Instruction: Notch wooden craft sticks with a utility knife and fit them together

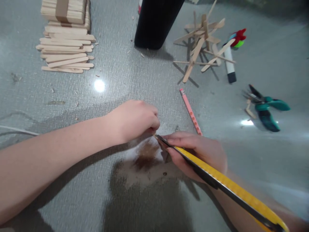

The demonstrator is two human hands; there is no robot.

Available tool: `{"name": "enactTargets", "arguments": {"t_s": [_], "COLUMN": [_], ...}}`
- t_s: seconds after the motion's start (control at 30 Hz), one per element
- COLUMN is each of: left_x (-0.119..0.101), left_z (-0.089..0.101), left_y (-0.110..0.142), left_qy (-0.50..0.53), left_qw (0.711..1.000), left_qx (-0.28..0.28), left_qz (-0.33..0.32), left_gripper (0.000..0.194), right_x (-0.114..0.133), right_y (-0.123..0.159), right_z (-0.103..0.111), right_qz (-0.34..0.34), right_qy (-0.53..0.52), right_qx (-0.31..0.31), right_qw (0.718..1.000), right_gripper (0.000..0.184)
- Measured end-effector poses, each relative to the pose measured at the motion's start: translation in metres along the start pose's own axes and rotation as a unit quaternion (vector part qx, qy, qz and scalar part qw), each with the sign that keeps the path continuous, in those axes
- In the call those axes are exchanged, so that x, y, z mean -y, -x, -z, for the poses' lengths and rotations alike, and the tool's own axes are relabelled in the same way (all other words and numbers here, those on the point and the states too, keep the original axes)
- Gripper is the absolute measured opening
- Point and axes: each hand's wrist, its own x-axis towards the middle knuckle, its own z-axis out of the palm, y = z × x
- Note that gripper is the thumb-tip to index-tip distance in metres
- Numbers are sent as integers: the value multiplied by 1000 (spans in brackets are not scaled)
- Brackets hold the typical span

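Note:
My left hand (135, 120) is closed, its fingertips pinched together near the middle of the view. Whatever it pinches is mostly hidden; only a tiny pale end shows beside the blade. My right hand (202, 154) is wrapped round a yellow and black utility knife (217, 175), whose long handle slants toward the lower right. The knife's tip meets the left fingertips. Beneath both hands lies a whitish patch (131, 154) with a brown stain on the grey table (79, 193). Just beyond the right hand rests a pink pencil (190, 111).
Loose craft sticks (66, 48) and a banded bundle of sticks (72, 11) lie at upper left. A black box-like object (156, 25) stands at the top. Right of it are a stick structure (199, 42), a white marker-like tube (229, 62) and green-handled pliers (267, 109).

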Motion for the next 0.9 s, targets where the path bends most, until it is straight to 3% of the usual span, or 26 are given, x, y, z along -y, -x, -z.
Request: {"name": "enactTargets", "arguments": {"t_s": [0.9], "left_x": [-8], "left_z": [4], "left_y": [-4], "left_qy": [-34], "left_qw": [999], "left_qx": [22], "left_qz": [-3], "left_gripper": [19], "right_x": [2], "right_y": [1], "right_z": [6], "right_qz": [9], "right_qy": [53], "right_qx": [51], "right_qw": [997], "right_gripper": [21]}}
